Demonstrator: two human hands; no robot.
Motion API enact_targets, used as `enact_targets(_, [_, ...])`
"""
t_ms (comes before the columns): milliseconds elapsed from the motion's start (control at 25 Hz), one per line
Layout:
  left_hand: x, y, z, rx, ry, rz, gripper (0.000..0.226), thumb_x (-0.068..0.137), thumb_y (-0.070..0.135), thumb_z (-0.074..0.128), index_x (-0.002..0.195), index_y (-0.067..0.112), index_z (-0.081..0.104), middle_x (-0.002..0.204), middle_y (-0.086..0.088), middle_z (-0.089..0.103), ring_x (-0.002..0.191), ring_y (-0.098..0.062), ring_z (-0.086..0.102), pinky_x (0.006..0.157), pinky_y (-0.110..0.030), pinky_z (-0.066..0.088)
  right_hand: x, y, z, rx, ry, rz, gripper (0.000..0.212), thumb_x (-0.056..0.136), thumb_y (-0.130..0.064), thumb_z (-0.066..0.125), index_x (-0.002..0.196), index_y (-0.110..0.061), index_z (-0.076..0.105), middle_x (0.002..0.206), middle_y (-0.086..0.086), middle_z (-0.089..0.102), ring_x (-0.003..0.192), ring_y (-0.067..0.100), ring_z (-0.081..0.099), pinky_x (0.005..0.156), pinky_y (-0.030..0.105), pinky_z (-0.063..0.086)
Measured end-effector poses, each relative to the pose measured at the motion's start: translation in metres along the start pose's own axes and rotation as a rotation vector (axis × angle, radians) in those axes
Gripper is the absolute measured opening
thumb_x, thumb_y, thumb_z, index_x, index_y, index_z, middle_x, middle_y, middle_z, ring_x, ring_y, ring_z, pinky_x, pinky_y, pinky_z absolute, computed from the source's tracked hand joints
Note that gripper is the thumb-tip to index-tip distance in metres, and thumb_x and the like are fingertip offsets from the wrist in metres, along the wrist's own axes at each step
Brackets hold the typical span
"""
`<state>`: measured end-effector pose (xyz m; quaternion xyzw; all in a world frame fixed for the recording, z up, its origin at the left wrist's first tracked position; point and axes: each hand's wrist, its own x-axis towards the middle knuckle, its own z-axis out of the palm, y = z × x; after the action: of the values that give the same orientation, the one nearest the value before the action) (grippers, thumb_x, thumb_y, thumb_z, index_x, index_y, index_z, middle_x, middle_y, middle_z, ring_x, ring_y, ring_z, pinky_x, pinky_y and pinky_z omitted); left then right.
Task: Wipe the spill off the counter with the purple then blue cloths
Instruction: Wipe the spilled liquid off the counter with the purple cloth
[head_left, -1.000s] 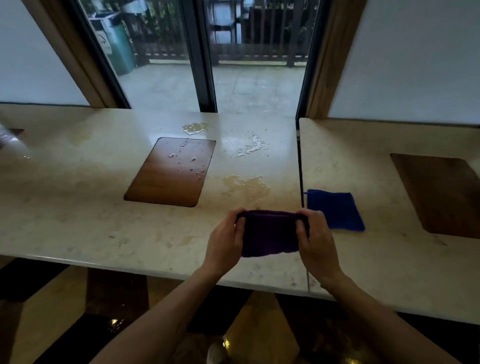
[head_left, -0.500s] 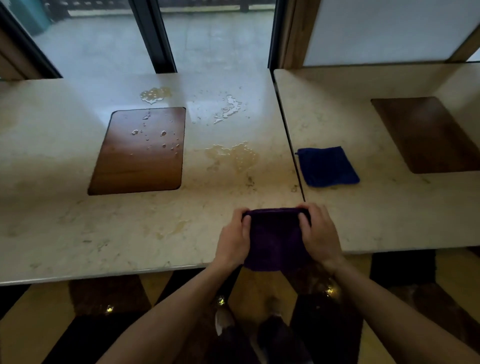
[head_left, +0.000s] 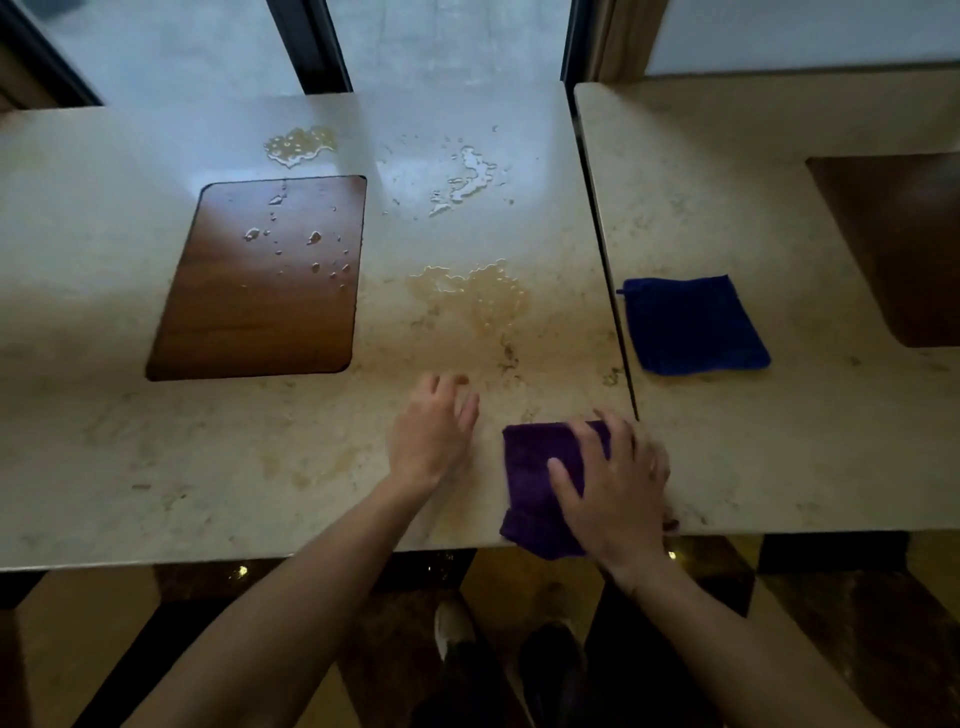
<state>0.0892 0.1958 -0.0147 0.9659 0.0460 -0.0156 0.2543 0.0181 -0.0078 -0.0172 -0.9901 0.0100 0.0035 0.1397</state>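
Right hand (head_left: 615, 486) flat on purple cloth (head_left: 535, 483)

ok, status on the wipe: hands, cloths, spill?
Right hand flat on purple cloth at counter's near edge, cloth overhanging. Left hand open on counter. Spill unwiped, just beyond. Blue cloth untouched, right slab.

You stand at what looks like a café or lodge seating bar: long beige stone counters (head_left: 156, 457) with inset wooden panels (head_left: 260, 291) at each seat place, facing floor-height glass doors (head_left: 171, 47) across the top of the frame, polished patterned floor (head_left: 831, 649) along the bottom.
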Motion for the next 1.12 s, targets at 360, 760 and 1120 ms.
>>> enact_targets(360, [0.168,-0.15,-0.055,0.31,-0.007,-0.123,0.056,0.095,0.059,0.035,0.146,0.039,0.025,0.163,-0.002,0.011,0.15,-0.033,-0.002,0.112,-0.071,0.004,0.028,-0.032,0.049,-0.142,-0.213,0.068,0.079,0.086,-0.079,0.014,0.155,-0.044,-0.002,0.166,0.002,-0.01,0.15,0.04,-0.013,0.111,0.073,-0.004])
enact_targets(760, [0.202,-0.186,-0.058,0.392,-0.05,-0.069,0.072,0.088,0.077,0.01,0.152,0.045,0.009,0.166,-0.001,0.007,0.15,-0.039,0.005,0.108,-0.076,0.006,0.218,-0.047,0.061,-0.165,-0.116,0.161,0.084,0.082,-0.082,0.013,0.155,-0.043,0.0,0.167,0.003,0.0,0.149,0.043,-0.001,0.112,0.071,-0.001])
enact_targets(1120, [0.209,-0.185,-0.055,0.478,-0.107,-0.126,0.077,0.087,0.076,0.015,0.154,0.039,0.018,0.164,-0.005,0.017,0.146,-0.042,0.019,0.104,-0.078,0.017,0.485,-0.036,0.043,-0.134,-0.186,0.2,0.08,0.085,-0.083,0.015,0.154,-0.047,-0.004,0.166,-0.002,-0.01,0.15,0.038,-0.013,0.114,0.067,-0.009])
